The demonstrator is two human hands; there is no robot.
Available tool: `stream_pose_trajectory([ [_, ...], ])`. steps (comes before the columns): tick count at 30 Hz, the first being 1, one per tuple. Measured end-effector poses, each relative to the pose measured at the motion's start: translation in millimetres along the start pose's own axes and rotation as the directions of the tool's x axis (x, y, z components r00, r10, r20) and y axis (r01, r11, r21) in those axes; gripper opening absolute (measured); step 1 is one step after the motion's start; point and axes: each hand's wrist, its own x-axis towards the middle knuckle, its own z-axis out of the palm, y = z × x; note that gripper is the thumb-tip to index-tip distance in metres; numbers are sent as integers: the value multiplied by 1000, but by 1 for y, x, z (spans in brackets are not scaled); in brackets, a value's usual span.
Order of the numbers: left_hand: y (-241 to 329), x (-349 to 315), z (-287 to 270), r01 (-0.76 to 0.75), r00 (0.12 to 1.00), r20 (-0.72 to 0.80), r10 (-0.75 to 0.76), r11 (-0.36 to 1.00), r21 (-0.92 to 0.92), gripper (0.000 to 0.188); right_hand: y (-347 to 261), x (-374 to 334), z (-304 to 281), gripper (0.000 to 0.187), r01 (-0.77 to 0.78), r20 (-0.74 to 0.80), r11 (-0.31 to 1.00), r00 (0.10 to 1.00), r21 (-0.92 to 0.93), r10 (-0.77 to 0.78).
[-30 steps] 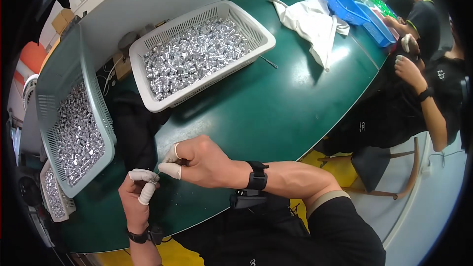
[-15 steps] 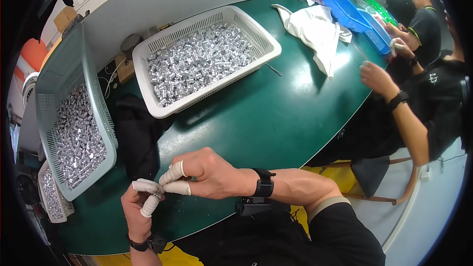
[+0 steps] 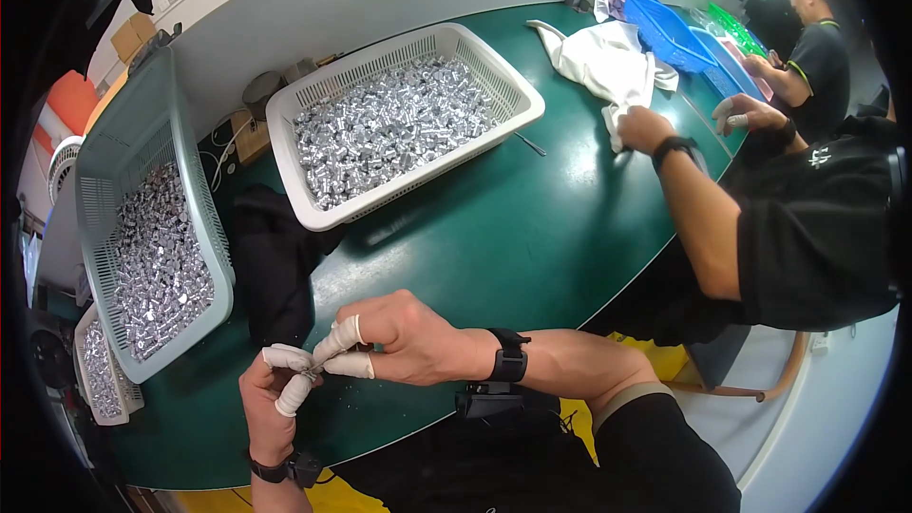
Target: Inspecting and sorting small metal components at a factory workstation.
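Note:
Near the table's front edge my left hand point(image 3: 270, 408) pinches a small silver metal part point(image 3: 312, 372) between thumb and fingers, which wear white finger cots. From the right, my right hand point(image 3: 408, 340) meets it, its cot-covered thumb and forefinger closed together against the part. Whether those fingers grip the part itself or something thin cannot be made out; fingertips cover most of it. Beyond my hands stands a white basket point(image 3: 404, 176) filled with small silver metal cylinders point(image 3: 394, 123). At the left, a pale green basket point(image 3: 224, 271) holds more such cylinders.
A smaller white basket point(image 3: 122, 401) of metal pieces sits at far left. Black cloth point(image 3: 275, 266) lies beside the green basket. On the green table point(image 3: 475, 237) are a thin tool point(image 3: 530, 144) and a white cloth point(image 3: 603, 57), touched by a co-worker's hand point(image 3: 644, 129); blue baskets point(image 3: 670, 33) stand beyond.
The co-worker's nearer hand has moved left onto the white cloth, whose near end has been drawn up. My hands stay together at the metal part with hardly any movement.

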Motion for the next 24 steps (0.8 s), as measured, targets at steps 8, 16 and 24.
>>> stream_pose_trajectory([
  [8, -6, -1, -3, 67, 998, 12, -66, 993, -102, 27, 3, -3, 5, 15, -19, -39, 999, 999, 39, 20],
  [16, -10, -1, -6, 66, 997, 44, -58, 975, -211, 24, 2, -2, 7, 14, -10, -61, 1000, 998, 20, 11],
  [24, -3, 8, 3, 102, 995, 29, -99, 982, -160, 23, -1, 2, 1, 17, 31, -50, 994, 998, -104, -36],
])
